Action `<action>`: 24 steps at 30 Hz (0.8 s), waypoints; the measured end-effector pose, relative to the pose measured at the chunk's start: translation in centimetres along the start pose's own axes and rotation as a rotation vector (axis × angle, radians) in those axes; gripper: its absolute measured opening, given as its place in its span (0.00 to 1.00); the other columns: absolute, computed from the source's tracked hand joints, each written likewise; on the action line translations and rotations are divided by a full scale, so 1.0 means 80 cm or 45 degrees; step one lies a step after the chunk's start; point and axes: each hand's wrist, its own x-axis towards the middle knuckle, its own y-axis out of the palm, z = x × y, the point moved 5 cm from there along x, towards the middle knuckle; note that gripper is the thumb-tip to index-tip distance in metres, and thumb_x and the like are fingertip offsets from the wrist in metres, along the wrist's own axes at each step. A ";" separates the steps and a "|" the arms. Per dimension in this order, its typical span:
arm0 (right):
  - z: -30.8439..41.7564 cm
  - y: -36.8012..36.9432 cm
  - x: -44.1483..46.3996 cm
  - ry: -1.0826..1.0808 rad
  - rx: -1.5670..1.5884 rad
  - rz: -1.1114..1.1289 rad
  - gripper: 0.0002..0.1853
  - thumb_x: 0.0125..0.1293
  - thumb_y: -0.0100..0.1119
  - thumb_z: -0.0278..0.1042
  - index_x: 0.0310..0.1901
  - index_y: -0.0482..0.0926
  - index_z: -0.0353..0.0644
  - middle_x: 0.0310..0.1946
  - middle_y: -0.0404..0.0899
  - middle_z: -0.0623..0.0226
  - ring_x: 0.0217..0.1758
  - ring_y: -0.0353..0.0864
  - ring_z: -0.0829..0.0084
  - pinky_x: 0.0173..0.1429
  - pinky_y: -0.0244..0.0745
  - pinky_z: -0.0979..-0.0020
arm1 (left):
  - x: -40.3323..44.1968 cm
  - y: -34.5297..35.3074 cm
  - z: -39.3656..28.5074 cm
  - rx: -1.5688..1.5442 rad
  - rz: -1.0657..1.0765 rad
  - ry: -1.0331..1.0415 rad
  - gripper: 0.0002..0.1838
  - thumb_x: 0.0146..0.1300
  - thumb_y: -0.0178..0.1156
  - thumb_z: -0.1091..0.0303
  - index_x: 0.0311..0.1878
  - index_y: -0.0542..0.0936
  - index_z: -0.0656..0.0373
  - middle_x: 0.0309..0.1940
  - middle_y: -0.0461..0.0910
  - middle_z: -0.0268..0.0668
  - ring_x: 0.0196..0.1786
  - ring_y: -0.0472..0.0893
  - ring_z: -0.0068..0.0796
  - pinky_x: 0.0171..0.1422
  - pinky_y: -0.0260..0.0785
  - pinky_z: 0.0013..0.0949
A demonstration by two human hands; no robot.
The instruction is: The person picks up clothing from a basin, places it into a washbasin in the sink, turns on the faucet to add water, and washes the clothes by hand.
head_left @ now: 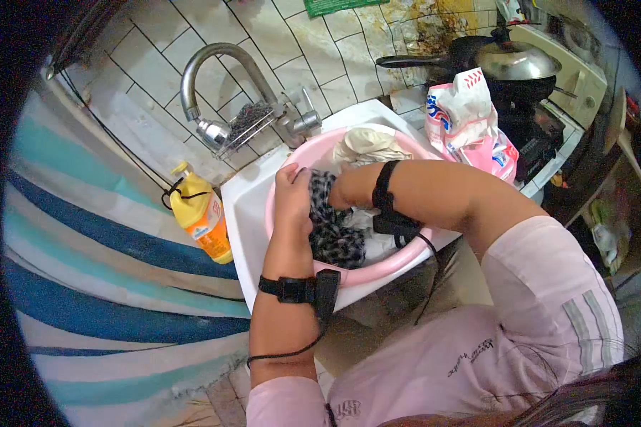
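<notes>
One white sink, one pink basin, two hands gripping one dark checked cloth, one faucet

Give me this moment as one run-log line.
left hand: at dark patterned cloth; right hand: at same cloth; grip: unclear; pink basin: over white sink; cream cloth: in basin, far side

Rumpled, matt cloth lies before me in a smooth plastic basin. From its centre I see a shiny metal tap towards eleven o'clock, a smooth plastic bottle at nine, a crinkled plastic bag at two.
</notes>
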 end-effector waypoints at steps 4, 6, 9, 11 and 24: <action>-0.015 -0.004 0.026 0.019 -0.062 -0.071 0.12 0.51 0.59 0.41 0.30 0.79 0.40 0.27 0.78 0.55 0.33 0.78 0.60 0.39 0.71 0.58 | 0.005 0.004 0.004 0.181 0.076 0.117 0.25 0.58 0.57 0.67 0.60 0.66 0.55 0.50 0.73 0.45 0.51 0.73 0.37 0.54 0.67 0.38; -0.015 -0.019 0.016 0.002 -0.098 -0.110 0.11 0.50 0.59 0.40 0.29 0.79 0.40 0.25 0.78 0.55 0.31 0.78 0.60 0.38 0.71 0.58 | 0.001 0.005 0.002 0.185 0.117 0.075 0.27 0.57 0.58 0.68 0.61 0.66 0.54 0.50 0.73 0.45 0.50 0.73 0.37 0.53 0.68 0.38; 0.029 -0.118 -0.090 -0.063 0.345 -0.553 0.20 0.49 0.56 0.45 0.34 0.81 0.35 0.33 0.80 0.45 0.36 0.80 0.51 0.44 0.73 0.57 | 0.002 0.006 -0.001 -0.009 0.158 0.018 0.33 0.50 0.58 0.73 0.63 0.64 0.54 0.47 0.74 0.44 0.46 0.76 0.36 0.47 0.72 0.36; 0.034 -0.149 -0.140 0.102 0.678 -0.653 0.19 0.52 0.56 0.44 0.37 0.77 0.34 0.30 0.77 0.52 0.34 0.78 0.59 0.40 0.72 0.62 | -0.010 0.010 -0.014 -0.134 0.280 -0.031 0.33 0.49 0.57 0.73 0.63 0.64 0.55 0.47 0.74 0.43 0.47 0.76 0.35 0.47 0.72 0.37; 0.045 -0.119 -0.125 -0.106 0.962 -0.997 0.19 0.60 0.56 0.43 0.49 0.70 0.42 0.34 0.74 0.56 0.37 0.74 0.67 0.40 0.70 0.69 | -0.029 0.041 -0.034 0.115 0.482 0.316 0.24 0.43 0.65 0.77 0.47 0.74 0.65 0.36 0.79 0.34 0.41 0.79 0.27 0.48 0.70 0.31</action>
